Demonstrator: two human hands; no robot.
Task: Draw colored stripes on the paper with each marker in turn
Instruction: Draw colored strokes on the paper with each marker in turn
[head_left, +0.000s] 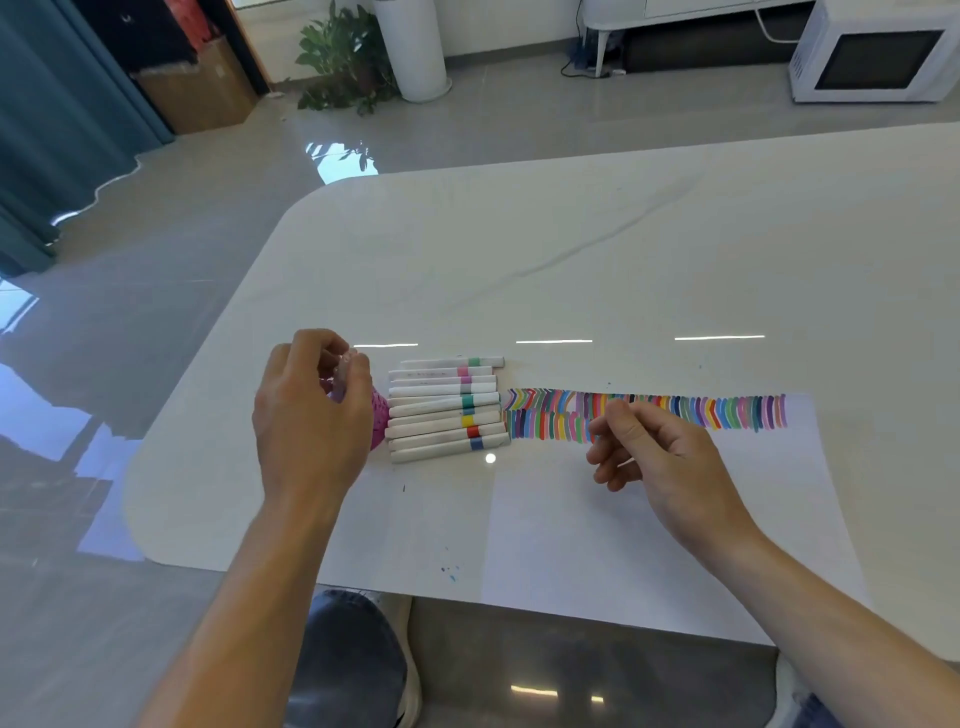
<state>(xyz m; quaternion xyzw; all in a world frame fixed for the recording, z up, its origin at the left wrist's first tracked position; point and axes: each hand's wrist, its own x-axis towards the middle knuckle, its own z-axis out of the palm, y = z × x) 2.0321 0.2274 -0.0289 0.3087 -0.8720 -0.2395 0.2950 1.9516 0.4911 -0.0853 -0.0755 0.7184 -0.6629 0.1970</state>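
Note:
Several white markers (445, 410) with coloured bands lie side by side in a row on the table, left of the white paper (623, 545). Two rows of coloured stripes (737, 413) run along the paper's far edge. My left hand (311, 415) is just left of the marker row and grips a pink object with a clear part (378, 422), which it mostly hides. My right hand (657, 457) hovers over the paper below the stripes. Its fingers are loosely curled, thumb near the forefinger, and I see nothing in it.
The white table (519, 260) has a rounded left corner and stretches far back and to the right. Small ink specks (449, 570) mark its front edge. On the floor beyond stand a plant (343, 57), a cardboard box (197, 88) and a white microwave (878, 52).

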